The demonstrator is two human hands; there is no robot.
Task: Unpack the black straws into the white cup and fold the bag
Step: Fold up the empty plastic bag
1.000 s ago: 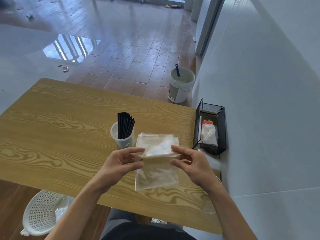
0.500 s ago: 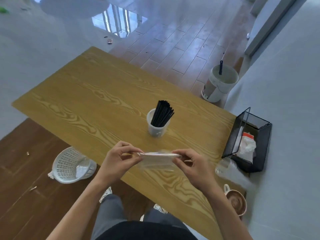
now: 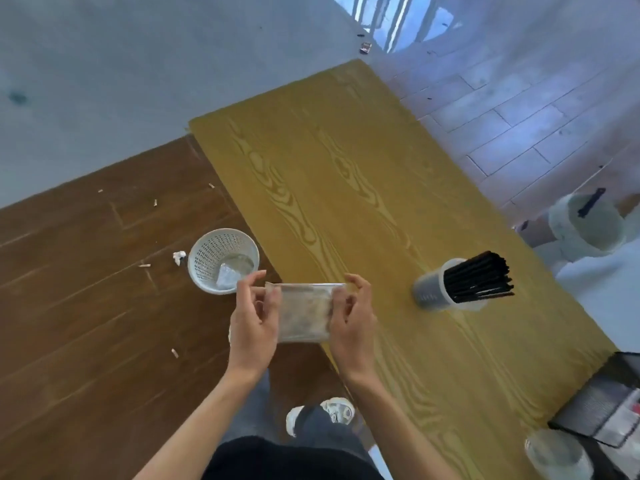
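A bundle of black straws (image 3: 479,277) stands in the white cup (image 3: 431,291) on the wooden table (image 3: 346,174), to the right of my hands. The clear plastic bag (image 3: 304,313), folded into a small rectangle, hangs in the air over the table's near-left edge. My left hand (image 3: 254,323) pinches its left side and my right hand (image 3: 351,323) pinches its right side. The bag looks empty.
A white mesh waste basket (image 3: 221,259) with clear plastic inside stands on the brown floor left of the table. A black wire box (image 3: 602,403) and a clear cup (image 3: 554,455) sit at the table's lower right. A white bucket (image 3: 588,223) stands beyond the table.
The view has swung left, toward the floor and the basket. The bag went from half unfolded to a compact folded rectangle, and both hands carried it left, off the table's middle to its edge.
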